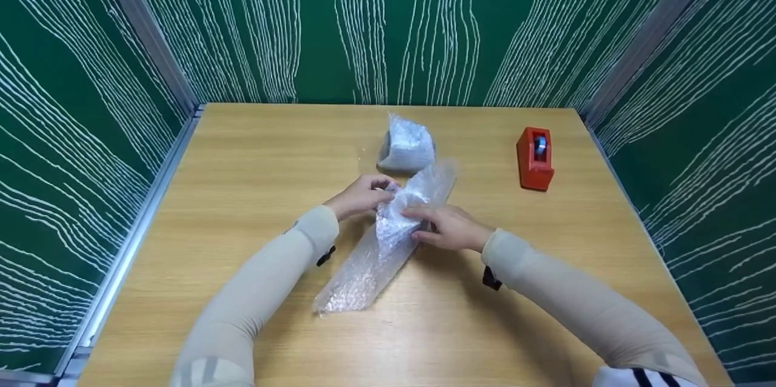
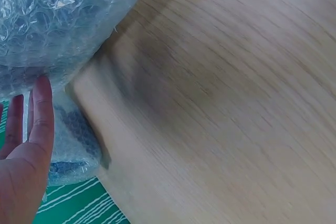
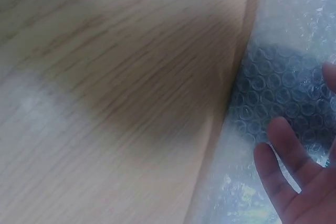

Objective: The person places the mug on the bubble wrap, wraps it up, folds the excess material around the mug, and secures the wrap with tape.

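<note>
A long strip of bubble wrap [image 1: 359, 281] lies diagonally across the middle of the table, with part of it folded up over a bulge. My left hand [image 1: 362, 196] pinches the raised fold from the left; in the left wrist view its fingers [image 2: 42, 111] touch the wrap's underside. From the right, my right hand [image 1: 451, 227] holds the folded part, thumb and fingers apart on it. In the right wrist view a dark shape [image 3: 283, 95] shows through the bubbles beside the fingertips; its kind is hidden. Just beyond the hands stands a bubble-wrapped bundle [image 1: 408, 145].
A red tape dispenser [image 1: 535, 159] with a roll in it stands at the right rear of the wooden table [image 1: 242, 150]. Green panels [image 1: 315, 71] with white wavy lines enclose the back and sides, joined by metal posts [image 1: 142, 23].
</note>
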Motion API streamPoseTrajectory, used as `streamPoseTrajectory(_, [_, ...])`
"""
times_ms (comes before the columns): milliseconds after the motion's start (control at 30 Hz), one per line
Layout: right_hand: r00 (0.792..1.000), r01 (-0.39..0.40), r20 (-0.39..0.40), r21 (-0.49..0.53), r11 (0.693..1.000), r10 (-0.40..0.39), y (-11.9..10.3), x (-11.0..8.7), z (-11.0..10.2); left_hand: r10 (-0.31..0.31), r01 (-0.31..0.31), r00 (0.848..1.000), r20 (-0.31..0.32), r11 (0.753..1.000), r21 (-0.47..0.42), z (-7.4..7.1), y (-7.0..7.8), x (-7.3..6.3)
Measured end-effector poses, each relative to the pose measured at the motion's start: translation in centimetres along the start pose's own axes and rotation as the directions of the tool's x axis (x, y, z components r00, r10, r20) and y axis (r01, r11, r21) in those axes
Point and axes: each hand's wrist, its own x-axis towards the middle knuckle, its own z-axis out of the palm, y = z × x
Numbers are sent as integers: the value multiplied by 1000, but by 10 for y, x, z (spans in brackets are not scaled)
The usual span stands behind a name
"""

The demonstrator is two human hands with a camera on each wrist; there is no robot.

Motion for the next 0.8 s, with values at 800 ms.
streamPoseTrajectory(800, [995, 66, 79, 11, 998, -66, 8, 12, -8, -9, 9, 1000, 18, 1000, 8, 9, -4, -2])
